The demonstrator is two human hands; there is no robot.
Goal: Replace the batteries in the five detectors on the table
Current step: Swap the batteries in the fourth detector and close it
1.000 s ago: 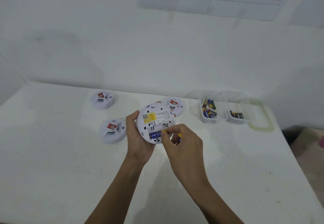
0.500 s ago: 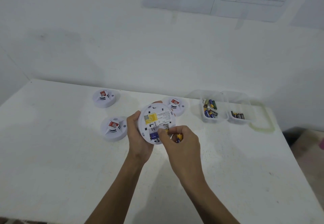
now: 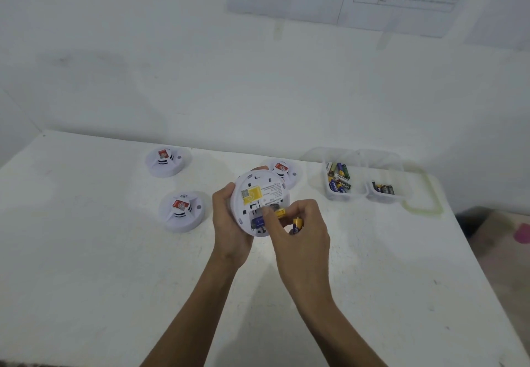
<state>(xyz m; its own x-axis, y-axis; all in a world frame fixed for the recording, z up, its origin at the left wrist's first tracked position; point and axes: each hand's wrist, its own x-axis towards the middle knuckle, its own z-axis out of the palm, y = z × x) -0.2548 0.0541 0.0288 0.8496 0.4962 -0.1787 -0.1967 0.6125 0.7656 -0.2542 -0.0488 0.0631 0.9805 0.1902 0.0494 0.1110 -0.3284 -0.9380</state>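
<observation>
White plastic round detector, back side up with its yellow label showing, centre of frame: the left hand cradles it, fingers curled round its left rim, so that the open battery bay faces the person. Blue cylindrical battery: seated in the lower slot of that bay. Right hand, fingers bent: thumb and forefinger pinch a yellow-ended battery at the bay's upper slot; going in or coming out cannot be told. Second yellow-and-blue battery: tucked under the remaining fingers, likely to save a reach. Three white domed detectors with red stickers stand on the white table: one at upper left, one just left of the left hand, one behind the held unit, partly hidden. Fifth detector: not in view. Two clear plastic tubs, right of centre: the nearer holds mixed batteries, the farther a few dark ones, presumably to separate fresh from spent.
</observation>
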